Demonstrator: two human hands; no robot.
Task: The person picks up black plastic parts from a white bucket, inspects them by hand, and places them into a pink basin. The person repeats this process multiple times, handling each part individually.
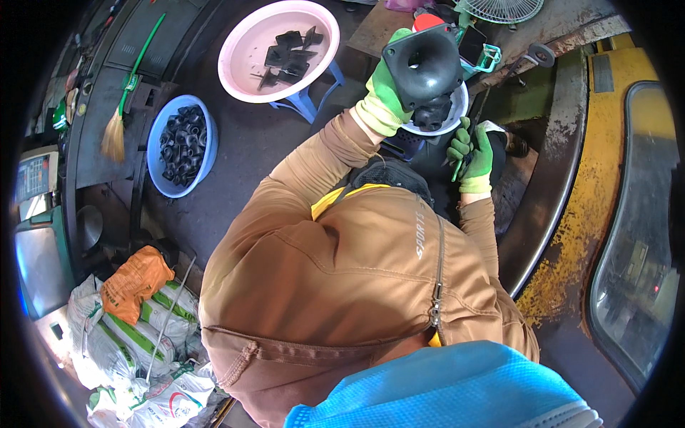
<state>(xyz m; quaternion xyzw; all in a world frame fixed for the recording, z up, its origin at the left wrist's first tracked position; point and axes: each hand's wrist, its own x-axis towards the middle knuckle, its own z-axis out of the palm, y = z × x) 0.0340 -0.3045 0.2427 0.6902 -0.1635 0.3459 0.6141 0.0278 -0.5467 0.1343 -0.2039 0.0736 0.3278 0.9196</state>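
My gloved left hand [384, 91] is raised ahead of me, closed on a black rubber funnel-shaped part [432, 77]. This part has a squarish flange with corner holes, and its round opening faces up toward me. Lower and to the right, my gloved right hand [477, 158] has its fingers curled around a slim tool [457, 170] with a green end; most of it is hidden by the glove. Beneath the held part stands a white basin [461, 108] with black rubber pieces [432, 116] in it, partly covered by my left hand.
A pink basin [230, 68] of black parts rests on a blue stool [305, 105]. Left of it, a blue basin [154, 165] holds many more. A phone [472, 46] and fan [504, 8] are ahead. Yellow machinery [581, 192] borders my right; sacks [118, 349] lie at left.
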